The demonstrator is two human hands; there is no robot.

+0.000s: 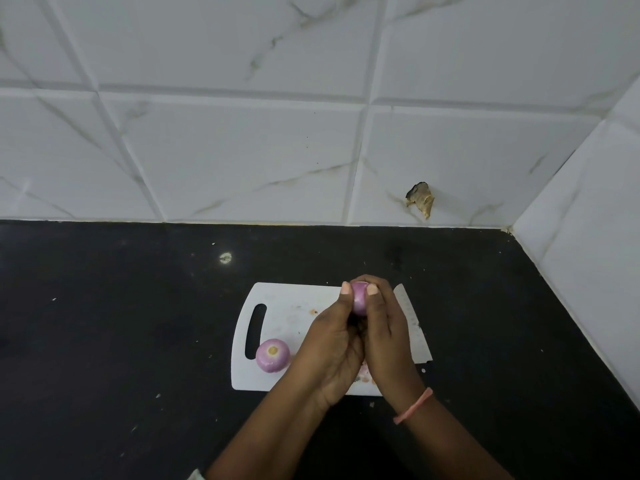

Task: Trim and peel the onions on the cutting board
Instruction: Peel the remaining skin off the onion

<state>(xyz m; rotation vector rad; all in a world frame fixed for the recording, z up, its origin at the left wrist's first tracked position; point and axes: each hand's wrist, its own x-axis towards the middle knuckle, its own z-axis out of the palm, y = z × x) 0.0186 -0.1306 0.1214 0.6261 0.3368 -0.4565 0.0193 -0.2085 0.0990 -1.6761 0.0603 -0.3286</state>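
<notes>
Black counter (pixel 104 323) under marbled white tile; white cutting board (pixel 287 306) in the middle. Left hand (pixel 332 351) and right hand (pixel 384 337) hold one onion (pixel 359 299) above the board, fingers curled round it, thumbs pinching its top. Second onion (pixel 273 355) sits peeled on the board's near left, by the handle slot. Likely light, firm, slick once skinned; grip round the belly, pick skin from the cut end. Knife (pixel 412 323) lies along the board's right edge, handle mostly hidden. Held onion's underside and the scraps under the wrists can't be made out.
</notes>
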